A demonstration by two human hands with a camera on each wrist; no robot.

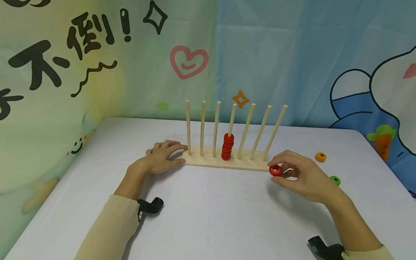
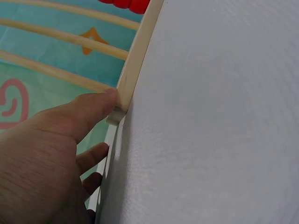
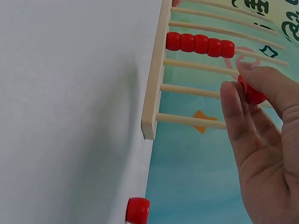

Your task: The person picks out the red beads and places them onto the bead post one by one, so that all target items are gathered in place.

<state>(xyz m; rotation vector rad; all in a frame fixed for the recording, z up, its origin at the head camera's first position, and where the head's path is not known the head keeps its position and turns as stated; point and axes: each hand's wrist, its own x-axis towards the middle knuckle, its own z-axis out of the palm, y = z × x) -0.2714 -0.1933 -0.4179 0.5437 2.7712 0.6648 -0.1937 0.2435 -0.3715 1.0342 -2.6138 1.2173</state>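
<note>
A person's right hand (image 1: pixel 305 176) holds a glossy red ring-shaped bead (image 1: pixel 275 174), the grip narrow, with the thumb on one side of the bead and the fingertips on the other. The bead is clear of the surface, near the right end of a pale wooden rack with a long flat base (image 1: pixel 209 160) and a row of seven upright round rods. The left hand (image 1: pixel 162 157) is at the opposite end, its grip holding the end of the base, thumb at the front corner and index finger toward the rear, the other fingers loosely bent behind.

The middle rod (image 1: pixel 232 119) carries a stack of five red beads (image 1: pixel 227 146), pushed down against the base; the three rods on either side of it are bare. To the right, beyond the right hand, a small orange bead (image 1: pixel 323 158) and a small green bead (image 1: pixel 335 177) lie on the white surface (image 1: pixel 212 216), the green one partly hidden by the hand. The right wrist view shows one more loose red bead (image 3: pixel 138 211) on the surface, past the rack's right end. A printed cloth backdrop (image 1: pixel 278 55) hangs behind
</note>
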